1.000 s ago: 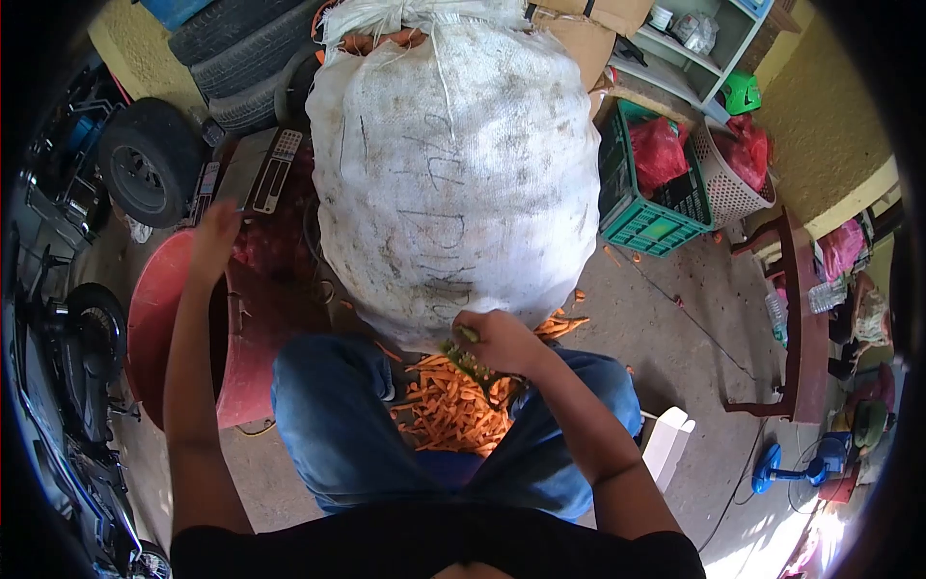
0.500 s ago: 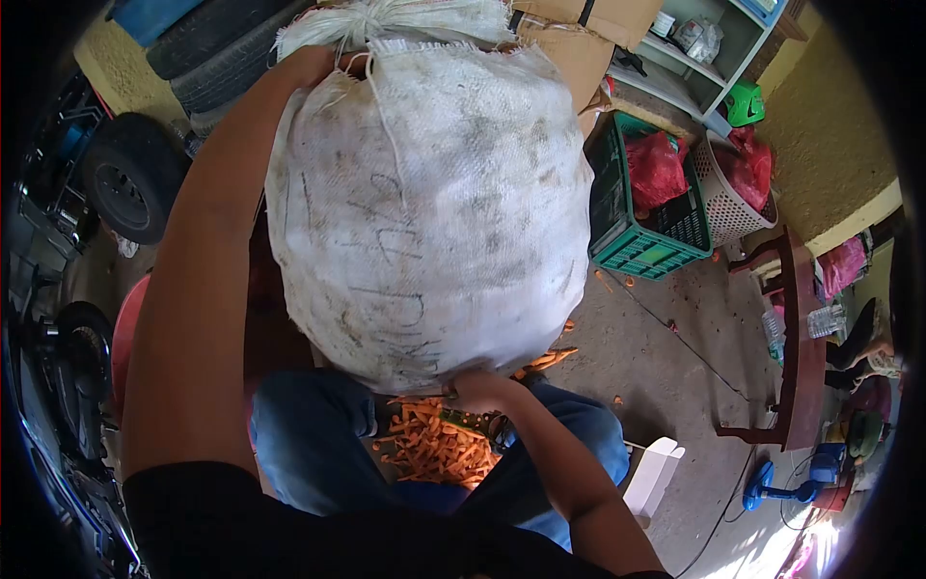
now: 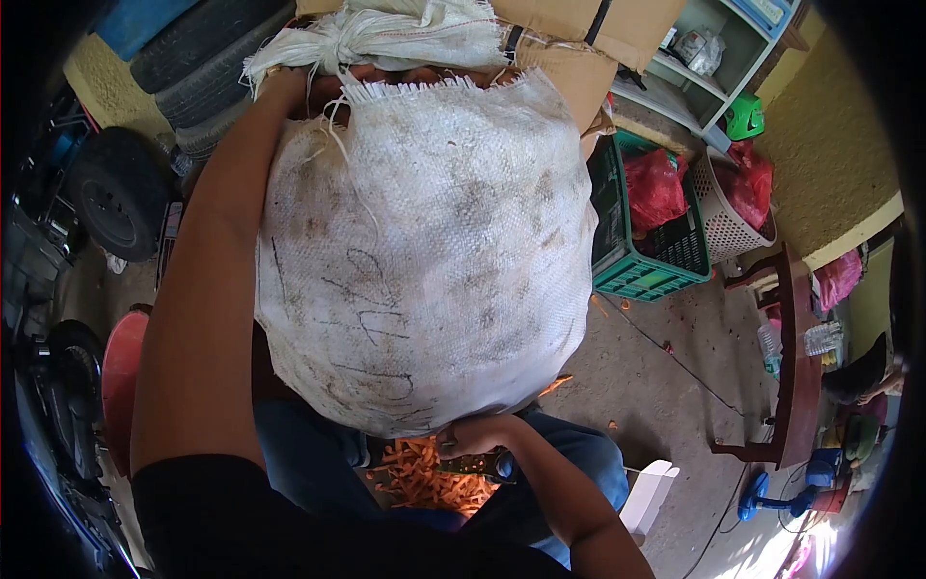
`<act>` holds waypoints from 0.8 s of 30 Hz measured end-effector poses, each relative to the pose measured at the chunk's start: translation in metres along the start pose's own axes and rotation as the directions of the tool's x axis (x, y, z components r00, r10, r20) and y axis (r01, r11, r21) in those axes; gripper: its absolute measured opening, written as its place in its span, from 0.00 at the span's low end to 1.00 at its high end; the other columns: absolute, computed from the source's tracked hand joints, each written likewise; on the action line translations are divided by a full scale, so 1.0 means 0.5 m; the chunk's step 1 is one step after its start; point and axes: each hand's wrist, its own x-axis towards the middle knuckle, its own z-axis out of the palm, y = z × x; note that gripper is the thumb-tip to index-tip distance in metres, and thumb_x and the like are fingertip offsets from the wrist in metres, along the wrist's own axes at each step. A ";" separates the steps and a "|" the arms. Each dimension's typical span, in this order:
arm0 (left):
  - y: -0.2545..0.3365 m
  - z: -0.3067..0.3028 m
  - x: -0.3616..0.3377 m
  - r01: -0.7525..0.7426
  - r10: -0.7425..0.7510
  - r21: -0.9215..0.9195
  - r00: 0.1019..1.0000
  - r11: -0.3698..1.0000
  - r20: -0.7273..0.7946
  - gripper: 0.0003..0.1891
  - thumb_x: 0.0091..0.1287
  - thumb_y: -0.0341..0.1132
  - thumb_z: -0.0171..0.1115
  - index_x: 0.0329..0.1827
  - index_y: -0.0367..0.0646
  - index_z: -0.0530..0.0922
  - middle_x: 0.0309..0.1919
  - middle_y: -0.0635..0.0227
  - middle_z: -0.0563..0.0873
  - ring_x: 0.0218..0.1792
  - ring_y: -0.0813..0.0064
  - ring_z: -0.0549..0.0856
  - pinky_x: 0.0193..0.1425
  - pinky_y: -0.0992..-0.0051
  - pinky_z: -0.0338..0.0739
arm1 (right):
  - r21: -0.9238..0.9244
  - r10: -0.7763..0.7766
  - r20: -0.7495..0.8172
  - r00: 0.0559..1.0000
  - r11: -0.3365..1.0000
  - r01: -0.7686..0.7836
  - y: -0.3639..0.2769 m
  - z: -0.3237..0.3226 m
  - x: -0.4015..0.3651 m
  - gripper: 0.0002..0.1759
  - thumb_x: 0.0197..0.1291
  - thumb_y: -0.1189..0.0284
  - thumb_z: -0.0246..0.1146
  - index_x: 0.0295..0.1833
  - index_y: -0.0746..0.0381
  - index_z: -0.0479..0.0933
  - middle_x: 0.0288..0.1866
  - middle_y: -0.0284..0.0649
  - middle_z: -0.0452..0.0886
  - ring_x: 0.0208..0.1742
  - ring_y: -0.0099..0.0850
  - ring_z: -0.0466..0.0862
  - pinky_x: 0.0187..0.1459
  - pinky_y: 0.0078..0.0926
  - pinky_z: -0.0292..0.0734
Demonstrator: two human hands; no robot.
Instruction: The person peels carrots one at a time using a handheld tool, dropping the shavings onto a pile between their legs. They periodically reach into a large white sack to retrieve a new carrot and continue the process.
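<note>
A large, bulging white woven sack (image 3: 434, 251) with dirt stains and dark handwriting fills the middle of the head view, above my knees. My left hand (image 3: 286, 92) grips it at the upper left, beside the knotted white cloth (image 3: 386, 34) and the frayed edge; some of its fingers are hidden. Reddish-brown contents (image 3: 415, 74) show in the gap behind that edge. Under the sack's near end, my right hand (image 3: 475, 434) is closed on the fabric, fingers curled. Below it, a heap of orange strips (image 3: 434, 475) lies between my legs.
Cardboard boxes (image 3: 559, 77) stand behind the sack. To the right are a green crate (image 3: 656, 275), a white perforated basket (image 3: 738, 207), a dark red wooden frame (image 3: 796, 357) and a blue fan (image 3: 757, 492). Tires (image 3: 116, 193) and a red basin (image 3: 121, 372) are on the left.
The sack has come down towards me, and the gap by its frayed edge has widened, showing more of the contents. Both hands have moved with it, still gripping.
</note>
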 end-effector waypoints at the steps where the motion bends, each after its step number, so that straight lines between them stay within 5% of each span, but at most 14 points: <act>1: -0.013 0.045 0.050 0.071 -0.072 -0.037 0.997 0.997 -0.032 0.27 0.47 0.39 0.62 0.52 0.43 0.68 0.52 0.57 0.70 0.53 0.63 0.71 0.55 0.68 0.67 | 0.009 -0.025 0.026 0.999 1.000 0.025 -0.003 -0.004 -0.002 0.16 0.55 0.57 0.52 0.42 0.55 0.72 0.36 0.35 0.75 0.40 0.30 0.72 0.45 0.26 0.63; 5: 0.010 0.017 0.017 0.144 -0.147 0.084 0.989 0.986 0.032 0.27 0.46 0.40 0.63 0.52 0.44 0.68 0.55 0.56 0.67 0.54 0.63 0.70 0.55 0.68 0.66 | 0.003 -0.079 0.091 0.993 0.997 0.079 -0.001 -0.008 0.000 0.17 0.55 0.56 0.51 0.44 0.55 0.71 0.37 0.35 0.75 0.40 0.30 0.72 0.45 0.26 0.63; 7: 0.017 0.025 0.015 0.219 -0.223 -0.042 0.958 0.975 -0.181 0.26 0.47 0.40 0.62 0.51 0.44 0.69 0.51 0.56 0.70 0.52 0.64 0.72 0.54 0.69 0.67 | 0.004 -0.072 0.099 0.992 0.997 0.072 -0.004 -0.011 -0.001 0.17 0.55 0.56 0.51 0.44 0.56 0.71 0.37 0.35 0.75 0.41 0.31 0.72 0.46 0.27 0.63; 11: -0.103 0.142 0.181 0.122 -0.178 -0.304 0.971 0.945 -0.163 0.23 0.50 0.40 0.59 0.50 0.43 0.70 0.46 0.56 0.75 0.48 0.62 0.75 0.51 0.70 0.69 | -0.001 -0.097 0.057 0.994 0.995 0.098 0.006 -0.003 0.005 0.17 0.55 0.56 0.52 0.44 0.55 0.72 0.38 0.37 0.75 0.43 0.33 0.72 0.47 0.28 0.63; 12: -0.151 0.152 0.213 -0.109 0.110 -0.210 0.994 0.972 -0.005 0.23 0.51 0.41 0.57 0.50 0.42 0.70 0.45 0.57 0.76 0.46 0.61 0.75 0.49 0.69 0.70 | -0.002 -0.096 0.060 0.994 0.995 0.096 0.003 -0.002 0.001 0.17 0.55 0.56 0.52 0.44 0.55 0.72 0.38 0.37 0.75 0.43 0.33 0.72 0.47 0.28 0.63; 14: -0.158 0.116 0.167 -0.347 0.371 -0.154 0.913 0.925 0.172 0.22 0.52 0.42 0.56 0.49 0.42 0.70 0.43 0.57 0.77 0.44 0.59 0.76 0.46 0.68 0.71 | -0.005 -0.014 0.036 0.999 1.000 0.014 -0.011 -0.009 -0.007 0.18 0.54 0.55 0.52 0.44 0.55 0.72 0.40 0.38 0.75 0.43 0.34 0.72 0.47 0.28 0.63; 16: -0.108 0.021 0.017 -0.370 0.368 -0.006 0.925 0.929 -0.091 0.22 0.52 0.45 0.53 0.48 0.41 0.72 0.42 0.55 0.77 0.39 0.57 0.77 0.40 0.66 0.71 | -0.039 0.016 0.026 1.000 0.999 -0.015 -0.033 -0.020 -0.020 0.19 0.54 0.55 0.52 0.44 0.55 0.72 0.40 0.39 0.75 0.43 0.34 0.72 0.48 0.28 0.63; 17: -0.127 0.028 0.008 -0.232 0.217 -0.246 0.972 0.941 -0.086 0.22 0.53 0.46 0.51 0.47 0.41 0.72 0.40 0.56 0.78 0.37 0.60 0.78 0.38 0.67 0.71 | -0.072 0.046 0.018 0.999 0.996 -0.045 -0.040 -0.022 -0.024 0.19 0.53 0.54 0.52 0.45 0.54 0.72 0.41 0.40 0.75 0.44 0.35 0.72 0.48 0.27 0.63; 18: -0.120 -0.002 -0.035 -0.091 0.061 -0.476 0.995 0.875 -0.079 0.21 0.54 0.46 0.50 0.46 0.41 0.73 0.38 0.58 0.79 0.34 0.64 0.78 0.36 0.68 0.71 | -0.077 0.044 0.016 0.999 0.996 -0.042 -0.040 -0.017 -0.023 0.19 0.53 0.54 0.52 0.45 0.54 0.72 0.41 0.40 0.75 0.44 0.35 0.72 0.48 0.27 0.63; 20: -0.093 -0.080 -0.180 0.136 -0.183 -0.908 0.981 0.397 0.067 0.17 0.61 0.43 0.43 0.49 0.44 0.71 0.37 0.69 0.79 0.32 0.76 0.78 0.38 0.74 0.71 | -0.087 0.046 -0.050 0.998 0.995 -0.050 -0.030 -0.001 -0.016 0.20 0.53 0.54 0.52 0.46 0.56 0.72 0.41 0.42 0.76 0.44 0.37 0.73 0.48 0.29 0.63; 22: -0.069 -0.123 -0.291 0.037 -0.044 -0.997 0.998 -0.065 0.040 0.19 0.59 0.44 0.46 0.45 0.39 0.71 0.35 0.65 0.80 0.30 0.82 0.76 0.35 0.77 0.72 | -0.098 0.045 -0.080 0.996 0.994 -0.052 -0.018 0.013 -0.007 0.21 0.53 0.54 0.52 0.46 0.56 0.71 0.40 0.42 0.76 0.44 0.38 0.73 0.47 0.30 0.64; 24: -0.059 -0.133 -0.373 0.113 0.217 -0.850 0.976 -0.515 -0.001 0.21 0.59 0.44 0.46 0.49 0.38 0.68 0.36 0.61 0.79 0.31 0.83 0.76 0.36 0.79 0.71 | -0.109 0.045 -0.110 0.993 0.992 -0.057 -0.020 0.022 -0.009 0.21 0.53 0.54 0.52 0.46 0.57 0.71 0.40 0.43 0.76 0.44 0.39 0.73 0.47 0.30 0.64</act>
